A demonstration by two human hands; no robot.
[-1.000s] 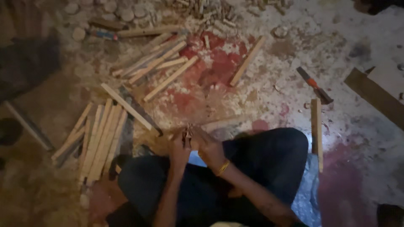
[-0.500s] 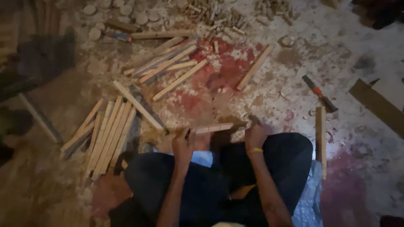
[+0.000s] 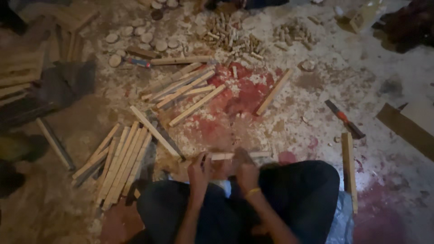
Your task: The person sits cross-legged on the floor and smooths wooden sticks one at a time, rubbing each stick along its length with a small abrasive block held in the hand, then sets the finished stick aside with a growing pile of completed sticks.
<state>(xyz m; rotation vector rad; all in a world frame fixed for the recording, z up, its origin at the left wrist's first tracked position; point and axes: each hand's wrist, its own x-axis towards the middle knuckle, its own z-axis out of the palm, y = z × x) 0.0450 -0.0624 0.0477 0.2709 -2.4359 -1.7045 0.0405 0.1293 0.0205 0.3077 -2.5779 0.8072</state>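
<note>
While the person sits cross-legged on the floor (image 3: 316,90), the left hand (image 3: 200,169) and right hand (image 3: 246,169) both close their fingers on one wooden stick (image 3: 235,156), held level just above the knees, probably to keep it steady. About eight sticks lie stacked at the left (image 3: 120,165), about six more fan out farther off (image 3: 185,88). One chisel (image 3: 344,119) lies to the right.

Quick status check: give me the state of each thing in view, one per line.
Left hand: closed on the wooden strip.
Right hand: on the same strip; grip unclear.
Wooden strip: level, held just above the lap.
Stack of strips: flat on the floor, side by side.
Chisel: lying on the floor, untouched.
Wooden discs: scattered flat.
</note>
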